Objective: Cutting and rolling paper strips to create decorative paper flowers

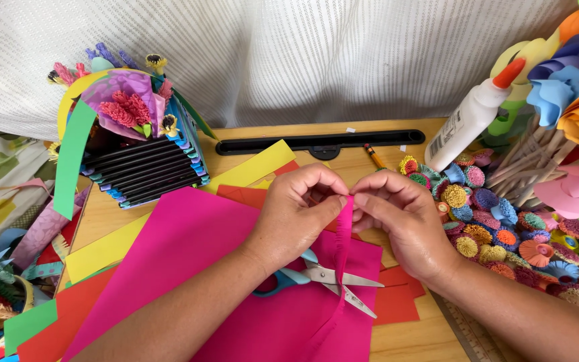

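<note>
Right now both hands meet over the middle of the worktop (397, 345), pinching the top end of a narrow pink paper strip (343, 248) that hangs down from the fingertips and trails across a large pink sheet (189, 268). The left hand (296, 214) has its grip closed, thumb and forefinger pressed on the strip's upper end; the right hand (397, 218) is likewise closed on that same end, its fingertips touching the left's. The strip looks fringed along one edge, so it is judged very light, floppy and easy to tear or crease; the uncut edge near the top seems the safest place to take hold, with a gentle pinch rather than a pull. Beneath the left wrist lie scissors (323, 278) with blue handles, blades apart, resting on the pink sheet. Red, yellow and green sheets fan out underneath. To the right sits a heap of small rolled paper flowers (497, 228), a white glue bottle (474, 117) with an orange tip leaning above them, and at far left a paper-decorated basket (135, 154).
</note>
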